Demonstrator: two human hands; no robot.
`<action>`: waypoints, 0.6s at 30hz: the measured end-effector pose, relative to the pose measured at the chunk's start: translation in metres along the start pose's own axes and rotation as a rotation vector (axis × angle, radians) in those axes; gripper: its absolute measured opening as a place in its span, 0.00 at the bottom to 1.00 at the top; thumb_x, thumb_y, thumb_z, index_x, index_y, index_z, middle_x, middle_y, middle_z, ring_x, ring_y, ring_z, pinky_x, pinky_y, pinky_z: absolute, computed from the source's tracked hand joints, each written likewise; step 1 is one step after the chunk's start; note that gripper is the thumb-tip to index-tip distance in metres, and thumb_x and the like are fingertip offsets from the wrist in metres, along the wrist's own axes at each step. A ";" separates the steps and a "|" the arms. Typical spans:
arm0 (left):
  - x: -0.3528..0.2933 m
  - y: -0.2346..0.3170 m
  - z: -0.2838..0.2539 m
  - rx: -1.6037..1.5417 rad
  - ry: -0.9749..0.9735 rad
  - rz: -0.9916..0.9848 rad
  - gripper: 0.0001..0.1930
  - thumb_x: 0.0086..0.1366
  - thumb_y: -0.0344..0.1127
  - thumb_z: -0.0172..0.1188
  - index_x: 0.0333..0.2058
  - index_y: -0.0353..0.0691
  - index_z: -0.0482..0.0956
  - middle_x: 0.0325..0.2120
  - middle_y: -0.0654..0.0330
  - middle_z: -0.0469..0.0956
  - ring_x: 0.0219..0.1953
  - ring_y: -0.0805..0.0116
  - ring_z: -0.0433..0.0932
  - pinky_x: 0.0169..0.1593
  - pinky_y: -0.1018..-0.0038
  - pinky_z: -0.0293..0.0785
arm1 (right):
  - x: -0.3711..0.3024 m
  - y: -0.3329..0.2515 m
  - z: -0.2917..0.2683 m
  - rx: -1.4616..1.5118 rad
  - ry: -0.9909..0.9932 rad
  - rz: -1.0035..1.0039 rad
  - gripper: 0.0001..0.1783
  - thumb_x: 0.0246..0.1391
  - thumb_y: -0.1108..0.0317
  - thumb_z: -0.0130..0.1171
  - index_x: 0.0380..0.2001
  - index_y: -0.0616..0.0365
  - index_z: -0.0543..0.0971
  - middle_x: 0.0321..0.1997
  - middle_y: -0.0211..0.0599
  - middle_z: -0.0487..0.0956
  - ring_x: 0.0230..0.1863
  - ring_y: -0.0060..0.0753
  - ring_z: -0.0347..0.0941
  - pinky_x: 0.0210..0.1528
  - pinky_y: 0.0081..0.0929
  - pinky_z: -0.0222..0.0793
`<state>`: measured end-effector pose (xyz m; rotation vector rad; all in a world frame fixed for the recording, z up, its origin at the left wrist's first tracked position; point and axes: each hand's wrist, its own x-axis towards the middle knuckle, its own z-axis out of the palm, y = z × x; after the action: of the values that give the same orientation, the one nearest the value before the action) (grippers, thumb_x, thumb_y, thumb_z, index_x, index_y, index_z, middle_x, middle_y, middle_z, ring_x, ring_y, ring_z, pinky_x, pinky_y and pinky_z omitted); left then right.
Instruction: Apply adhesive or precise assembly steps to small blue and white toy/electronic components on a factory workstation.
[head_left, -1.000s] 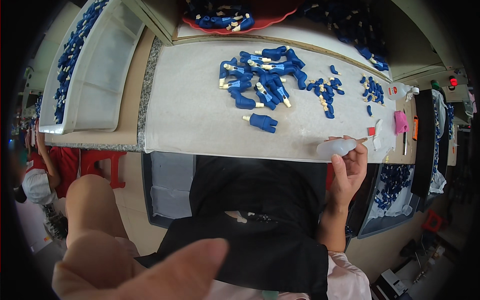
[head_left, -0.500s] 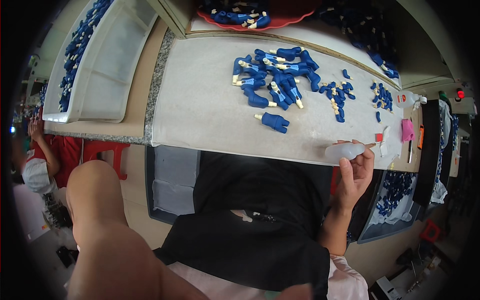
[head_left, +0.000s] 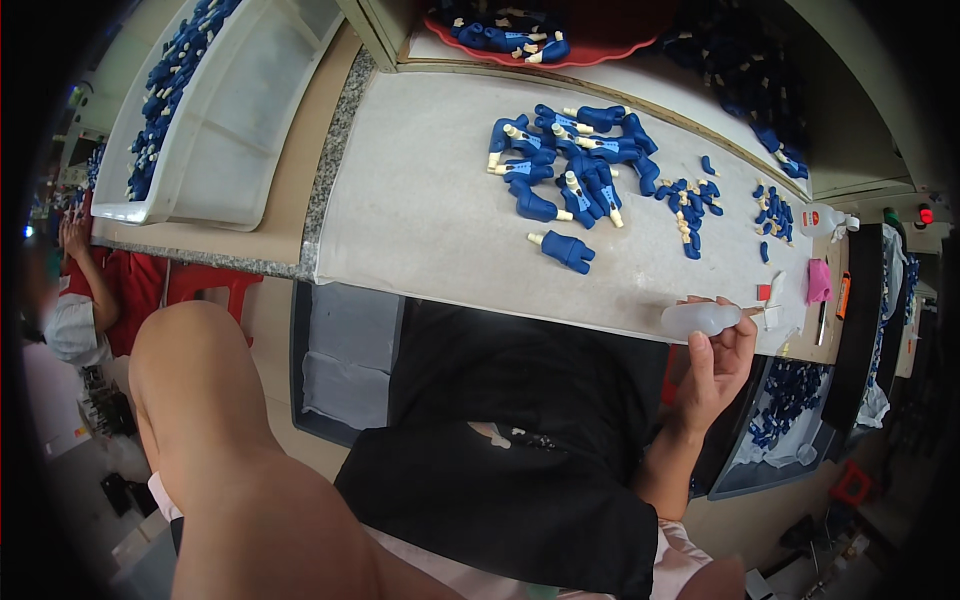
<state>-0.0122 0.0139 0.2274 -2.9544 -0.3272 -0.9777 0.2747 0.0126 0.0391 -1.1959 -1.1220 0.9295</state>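
My right hand [head_left: 715,365] is closed round a small translucent white squeeze bottle [head_left: 700,319] at the table's front edge. The bottle lies on its side, and its thin tip points right, towards a small red piece [head_left: 764,292] and a white scrap [head_left: 776,290]. My left arm [head_left: 230,430] is bent at the lower left with the elbow forward, and the left hand is out of the picture. Beyond the bottle a pile of blue doll-like torsos with cream pegs [head_left: 580,150] covers the table's middle. One single blue torso [head_left: 567,252] sits in front of it.
Small blue and cream parts form two groups [head_left: 690,205] [head_left: 773,210] at the right. Nearby are a white bottle [head_left: 822,220], a pink cloth [head_left: 819,280] and an orange cutter [head_left: 843,295]. A tall white bin [head_left: 240,110] stands at the left. Another person's arm [head_left: 92,280] shows far left.
The whole view has shifted a little, so the table's things sit slightly further right and lower. My right hand keeps its hold on the squeeze bottle. The left hand stays out of sight.
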 end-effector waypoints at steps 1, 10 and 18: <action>0.001 0.000 0.004 -0.008 0.010 0.006 0.16 0.53 0.49 0.51 0.24 0.42 0.72 0.12 0.64 0.68 0.17 0.80 0.68 0.23 0.86 0.69 | -0.001 0.000 0.001 0.007 0.018 -0.006 0.20 0.42 0.76 0.53 0.41 0.65 0.62 0.40 0.47 0.70 0.44 0.38 0.68 0.46 0.30 0.62; -0.006 0.004 0.003 -0.058 0.094 0.039 0.15 0.54 0.47 0.50 0.27 0.40 0.72 0.13 0.61 0.67 0.17 0.78 0.68 0.24 0.86 0.69 | -0.002 -0.001 0.003 0.002 0.013 0.003 0.20 0.41 0.76 0.53 0.41 0.65 0.62 0.40 0.48 0.70 0.42 0.38 0.69 0.46 0.29 0.62; -0.007 -0.006 0.006 -0.109 0.157 0.076 0.14 0.54 0.45 0.50 0.28 0.39 0.73 0.14 0.59 0.67 0.18 0.77 0.68 0.24 0.85 0.69 | -0.002 -0.001 0.001 0.005 -0.002 -0.003 0.21 0.42 0.77 0.53 0.42 0.65 0.62 0.39 0.51 0.70 0.43 0.40 0.68 0.46 0.30 0.62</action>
<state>-0.0157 0.0191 0.2177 -2.9340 -0.1617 -1.2452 0.2736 0.0108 0.0398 -1.1893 -1.1220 0.9311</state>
